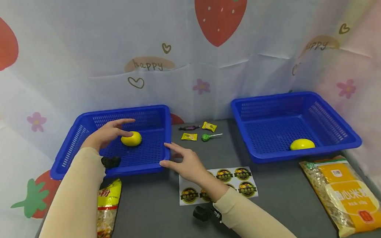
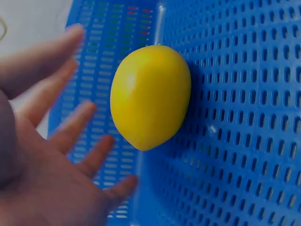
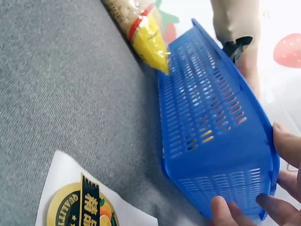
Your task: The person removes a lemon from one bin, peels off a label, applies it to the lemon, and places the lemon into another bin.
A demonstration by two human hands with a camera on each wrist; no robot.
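A yellow lemon (image 1: pixel 131 139) lies in the left blue basket (image 1: pixel 137 169). My left hand (image 1: pixel 106 133) reaches over that basket with its fingers spread. In the left wrist view, the lemon (image 2: pixel 150 99) sits beside the blurred fingers (image 2: pixel 70 127), and a gap shows between them. My right hand (image 1: pixel 187 163) holds the basket's near right corner, thumb toward the front rim and forefinger on the side rim. Through the right wrist view, several fingertips (image 3: pixel 220 209) show against the outer wall of the basket (image 3: pixel 211 160).
Another blue basket (image 1: pixel 253 159) on the right holds a second lemon (image 1: pixel 301 144). Between the baskets lie wrapped candies (image 1: pixel 189 136) and a green lollipop (image 1: pixel 205 137). A sticker sheet (image 1: pixel 247 172) lies under the right forearm. Food bags flank it, one yellow (image 1: pixel 107 213), one orange (image 1: pixel 355 199).
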